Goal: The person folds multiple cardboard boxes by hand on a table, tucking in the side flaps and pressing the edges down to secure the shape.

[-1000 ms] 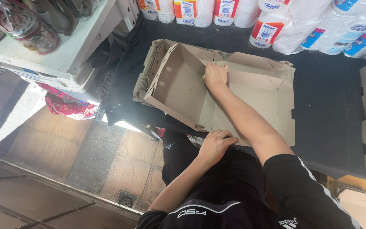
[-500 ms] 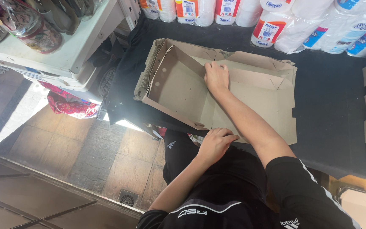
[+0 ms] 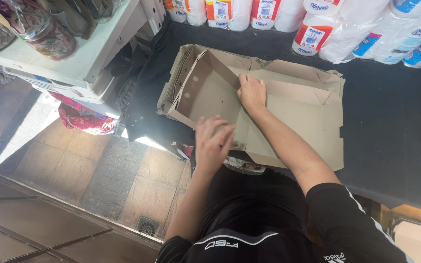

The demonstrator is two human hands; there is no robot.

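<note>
The right hand [image 3: 252, 92] lies flat, palm down and fingers together, pressed on the inside of the flat brown corrugated-cardboard box blank [image 3: 288, 117], right at the crease where its left panel begins to rise. The left hand [image 3: 214, 141] is blurred, its fingers spread loosely and holding nothing; it hovers at the near edge of that raised panel, touching or just short of it, which the blur leaves unclear. From the left hand the cardboard lies directly ahead and slightly to the right; the right hand is the one farther in, at the fold itself.

The blank's long axis runs left to right across the black cloth-covered table [image 3: 381, 122]. Its left panel [image 3: 205, 92] stands tilted up, showing small round holes, while the right half stays flat with short flaps upturned along the far edge. It rests on top of a stack of similar flat blanks [image 3: 167, 92], whose edges show at the left.

Beyond it stand wrapped rolls of white paper towel [image 3: 317, 29]. To the left is a white shelf [image 3: 84, 53].
</note>
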